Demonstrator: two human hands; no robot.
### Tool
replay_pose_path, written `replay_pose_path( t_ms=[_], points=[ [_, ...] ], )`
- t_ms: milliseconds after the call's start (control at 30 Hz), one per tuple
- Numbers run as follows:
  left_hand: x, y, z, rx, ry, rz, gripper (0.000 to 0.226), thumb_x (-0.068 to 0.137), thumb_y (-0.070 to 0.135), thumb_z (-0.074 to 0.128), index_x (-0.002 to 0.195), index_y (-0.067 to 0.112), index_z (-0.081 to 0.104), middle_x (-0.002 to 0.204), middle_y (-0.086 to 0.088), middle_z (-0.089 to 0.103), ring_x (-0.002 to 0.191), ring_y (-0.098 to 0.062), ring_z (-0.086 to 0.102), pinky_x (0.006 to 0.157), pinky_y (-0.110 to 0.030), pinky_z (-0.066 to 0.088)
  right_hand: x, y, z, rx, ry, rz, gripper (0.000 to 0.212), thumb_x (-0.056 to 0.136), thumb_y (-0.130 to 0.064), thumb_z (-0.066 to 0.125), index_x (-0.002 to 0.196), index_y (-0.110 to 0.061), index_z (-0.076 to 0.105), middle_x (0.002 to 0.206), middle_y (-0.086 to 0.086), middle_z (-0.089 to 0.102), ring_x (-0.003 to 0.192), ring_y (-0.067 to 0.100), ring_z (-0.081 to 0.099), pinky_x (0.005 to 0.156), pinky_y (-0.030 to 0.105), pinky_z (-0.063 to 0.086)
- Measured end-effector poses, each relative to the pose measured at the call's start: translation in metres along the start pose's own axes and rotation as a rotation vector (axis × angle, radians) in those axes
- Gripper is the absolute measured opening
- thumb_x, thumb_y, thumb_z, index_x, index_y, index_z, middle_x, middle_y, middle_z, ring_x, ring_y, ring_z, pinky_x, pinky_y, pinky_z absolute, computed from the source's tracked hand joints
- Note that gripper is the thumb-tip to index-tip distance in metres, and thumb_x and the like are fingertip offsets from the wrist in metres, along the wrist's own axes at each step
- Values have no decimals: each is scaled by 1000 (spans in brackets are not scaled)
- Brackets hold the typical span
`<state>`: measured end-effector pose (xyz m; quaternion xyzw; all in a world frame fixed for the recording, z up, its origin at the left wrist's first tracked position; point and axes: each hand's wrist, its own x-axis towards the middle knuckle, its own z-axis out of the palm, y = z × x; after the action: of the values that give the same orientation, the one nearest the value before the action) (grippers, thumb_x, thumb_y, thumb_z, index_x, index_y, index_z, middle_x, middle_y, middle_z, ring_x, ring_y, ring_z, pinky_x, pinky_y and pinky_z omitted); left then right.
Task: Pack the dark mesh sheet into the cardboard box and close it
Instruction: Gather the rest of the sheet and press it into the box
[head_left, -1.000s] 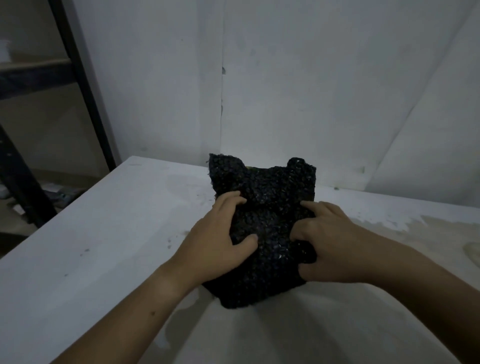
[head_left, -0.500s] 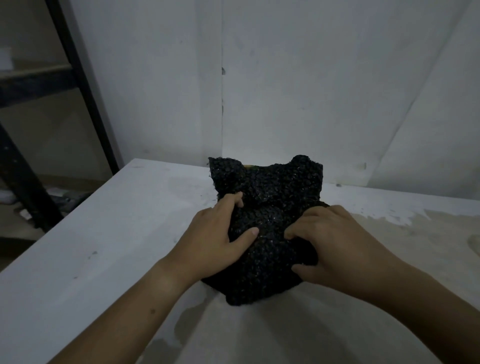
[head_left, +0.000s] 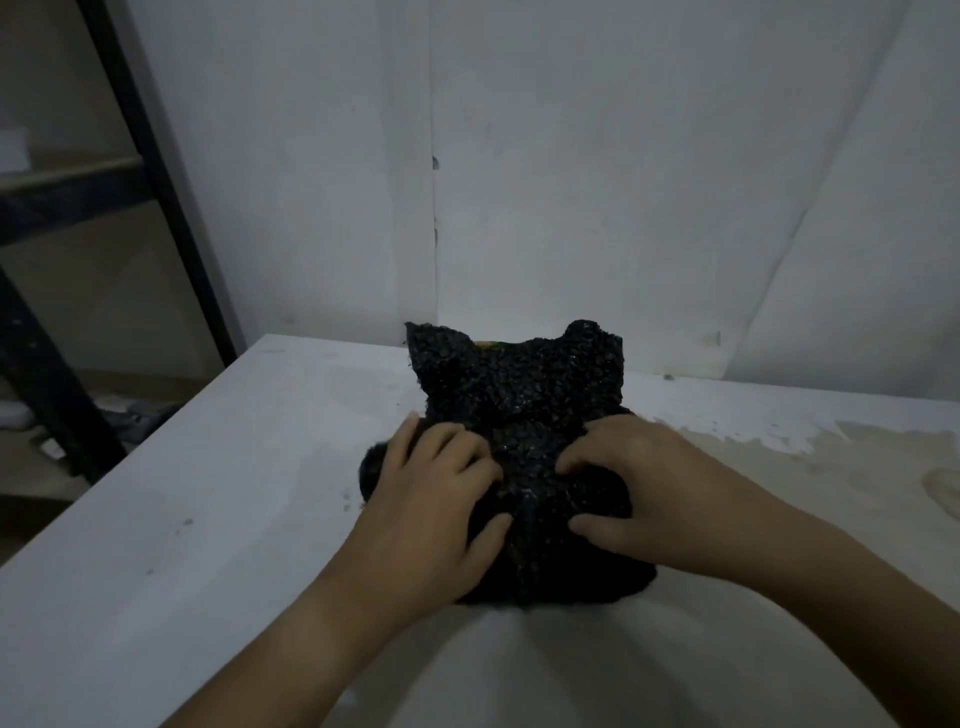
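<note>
The dark mesh sheet lies bunched in a black, bumpy heap on the white table, its two far corners sticking up. My left hand grips its left side with curled fingers. My right hand clutches its right side, thumb underneath. A small tan and green sliver, perhaps the cardboard box, peeks out behind the sheet's top edge; the rest is hidden by the mesh.
A white panelled wall rises just behind the table. A black metal shelf frame stands to the left, with clutter on the floor below. The table's right part shows worn, brownish patches.
Both hands have gathered the mesh tighter, fingers curling in and bunching the near part. A lump of mesh now bulges out left of my left hand.
</note>
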<state>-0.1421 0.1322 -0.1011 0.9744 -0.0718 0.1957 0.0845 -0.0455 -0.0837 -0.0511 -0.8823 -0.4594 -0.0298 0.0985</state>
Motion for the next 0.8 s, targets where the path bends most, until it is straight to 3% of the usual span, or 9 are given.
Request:
replay_pose_path(
  t_ms=[67,133,200,333,467,567,667,800],
  points=[
    [-1,-3,0,19,-63,-18,40,93,57,44,111,30,67,118,14,52,126,-13,42,120,-52,13,-11,5,-8,11,65,16,46,69,-58,67,109,-38,55,107,-19,56,106,6,48,91,28,44],
    [5,-5,-3,18,-96,-27,42,96,57,40,109,30,70,120,13,50,126,-12,40,121,-53,9,-18,8,-12,-107,-5,30,52,63,-60,66,108,-38,51,107,-18,53,105,9,46,90,30,42],
    [13,-6,-4,24,-121,-18,41,99,53,38,106,30,71,120,13,48,125,-12,38,121,-50,7,-20,8,-8,-216,-92,45,51,67,-48,71,111,-35,50,111,-15,52,108,13,45,90,28,37],
    [19,-7,-2,20,-116,11,41,103,45,35,100,28,72,115,14,50,118,-12,41,118,-43,14,-11,5,-4,-217,18,4,25,80,-18,65,102,-29,62,100,-12,59,101,18,53,82,30,38],
    [22,-6,1,-8,-99,-7,42,103,43,35,97,26,72,111,15,52,115,-11,41,117,-40,16,-3,7,2,-248,-10,-45,24,90,-25,51,107,-31,68,107,-12,60,106,17,50,90,32,36],
    [22,-4,2,-20,-72,-15,44,102,45,32,95,26,71,107,15,52,113,-11,42,116,-39,17,0,3,11,-298,-104,-1,36,81,-42,31,88,-27,62,102,-9,51,101,17,42,91,29,27],
    [18,-5,1,-69,-56,6,49,100,52,28,98,28,71,111,17,53,118,-8,42,115,-37,20,3,2,11,-311,-169,19,35,71,-51,34,78,-25,55,98,-6,45,96,19,36,93,33,30],
    [2,-15,1,-207,57,22,24,96,46,50,110,29,59,131,15,50,129,-3,43,116,-39,25,6,9,-1,-254,-232,0,44,66,-56,43,97,-31,61,105,-10,44,100,17,37,93,34,33]
  ],
)
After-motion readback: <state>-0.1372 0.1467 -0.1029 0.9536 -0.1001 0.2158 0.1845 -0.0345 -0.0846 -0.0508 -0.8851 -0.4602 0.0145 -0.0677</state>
